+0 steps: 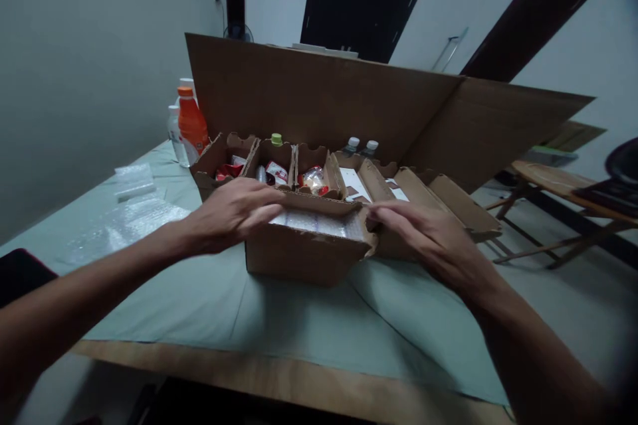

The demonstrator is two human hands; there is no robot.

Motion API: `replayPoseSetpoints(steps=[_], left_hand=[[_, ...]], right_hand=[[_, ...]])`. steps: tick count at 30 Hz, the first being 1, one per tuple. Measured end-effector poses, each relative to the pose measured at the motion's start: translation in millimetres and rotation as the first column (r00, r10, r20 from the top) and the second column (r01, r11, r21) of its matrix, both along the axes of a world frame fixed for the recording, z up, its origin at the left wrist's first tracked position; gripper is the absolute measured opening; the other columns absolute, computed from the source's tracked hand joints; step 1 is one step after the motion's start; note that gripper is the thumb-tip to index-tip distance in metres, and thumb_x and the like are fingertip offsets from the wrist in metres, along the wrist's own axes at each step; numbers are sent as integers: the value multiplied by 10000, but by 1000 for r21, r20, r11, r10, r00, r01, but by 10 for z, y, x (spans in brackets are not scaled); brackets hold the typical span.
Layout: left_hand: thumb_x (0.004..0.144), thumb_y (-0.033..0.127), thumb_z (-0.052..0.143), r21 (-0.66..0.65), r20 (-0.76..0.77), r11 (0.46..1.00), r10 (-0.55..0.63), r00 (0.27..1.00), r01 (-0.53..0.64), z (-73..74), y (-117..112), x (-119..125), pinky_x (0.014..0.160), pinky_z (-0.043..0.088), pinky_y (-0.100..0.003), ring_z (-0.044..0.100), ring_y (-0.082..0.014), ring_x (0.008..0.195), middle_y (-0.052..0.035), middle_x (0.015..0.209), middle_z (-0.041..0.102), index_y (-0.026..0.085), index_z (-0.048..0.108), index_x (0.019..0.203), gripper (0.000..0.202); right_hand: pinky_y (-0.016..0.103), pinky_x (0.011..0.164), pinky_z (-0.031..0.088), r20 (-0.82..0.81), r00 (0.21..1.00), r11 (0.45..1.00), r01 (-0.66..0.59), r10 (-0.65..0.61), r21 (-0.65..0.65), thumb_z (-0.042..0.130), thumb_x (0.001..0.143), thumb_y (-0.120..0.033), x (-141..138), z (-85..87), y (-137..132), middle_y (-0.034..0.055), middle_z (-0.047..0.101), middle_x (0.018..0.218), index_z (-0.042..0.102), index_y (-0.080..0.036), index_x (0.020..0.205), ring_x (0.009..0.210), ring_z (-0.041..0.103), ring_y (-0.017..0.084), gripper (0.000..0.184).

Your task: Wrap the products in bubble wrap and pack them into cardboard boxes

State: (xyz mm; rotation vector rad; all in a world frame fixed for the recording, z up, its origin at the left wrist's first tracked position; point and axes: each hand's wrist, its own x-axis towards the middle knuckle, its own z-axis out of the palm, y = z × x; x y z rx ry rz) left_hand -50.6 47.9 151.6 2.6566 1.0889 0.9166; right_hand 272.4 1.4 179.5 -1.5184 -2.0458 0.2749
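A small open cardboard box stands on the cloth-covered table in front of me, with bubble wrap visible inside. My left hand is at its upper left corner, thumb and fingers closed on the edge; the fingertips are partly hidden. At the opposite corner, my right hand pinches the torn right edge of the same box. Behind it is a row of narrow cardboard compartments. Red packets, a clear bag of pale food and a white carton show in them.
A tall cardboard panel rises behind the compartments. At the left stand an orange bottle and a clear bottle, with loose bubble wrap nearer me. A wooden folding table is off to the right.
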Motion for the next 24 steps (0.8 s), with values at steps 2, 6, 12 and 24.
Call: replayPoseSetpoints(steps=[2,6,12,24], left_hand=[[977,400,466,61,272,985,138,952,-160,-256,-253,-235,980,485,-347,632,-241,1112,-85,1195,687,218,659,1178,332],[898,452,589,-219,389,930,361,848,-295,-901,-457,-316,1098,429,-462,549,-302,1280,-134,1394,573,188,493,1398,574],[837,528,629,-509,535,861,330,778,-16,-1278,-87,235,1126,405,-481,522,-328,1328,-189,1415,558,121,358,1479,807],[803,567,671,-510,585,853,438,683,-111,-732,-921,-181,924,566,-446,687,-332,1062,-144,1128,720,124,598,1207,604]], right_hand=[[402,826,532,-94,976,973,206,-196,100,543,886,-553,225,-205,-253,40,765,946,736,-268,941,907,703,272,348],[470,899,549,-218,942,967,246,-255,-67,686,759,-605,319,-862,-338,132,713,1220,628,-204,1281,1049,694,317,661],[496,1101,415,-474,873,991,60,-111,-122,632,777,-693,-150,-1381,130,159,583,1413,481,-198,1438,1322,532,312,840],[509,1108,420,-431,902,996,62,-30,61,709,778,-611,-744,-746,-649,150,512,1490,405,-229,1501,1366,489,329,873]])
